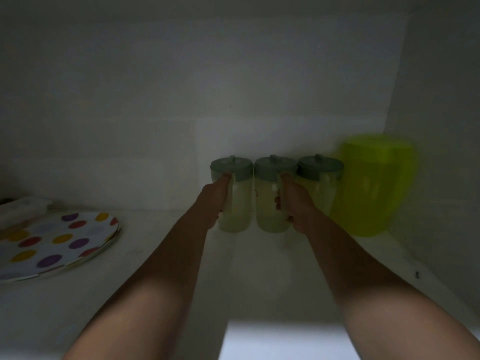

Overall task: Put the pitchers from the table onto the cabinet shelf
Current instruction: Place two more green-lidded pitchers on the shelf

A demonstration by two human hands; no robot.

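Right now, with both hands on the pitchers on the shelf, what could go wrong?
1. The left pitcher and middle pitcher stand tightly side by side with the right pitcher; as the left hand or right hand pulls away, it may knock one over.
2. The green container sits right beside the row, so pushing further right could jam against it.
3. The cabinet is dim, so positions are hard to judge.

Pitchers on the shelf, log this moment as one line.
left hand: grips left pitcher | right hand: grips middle pitcher | right pitcher: free | all upright on shelf
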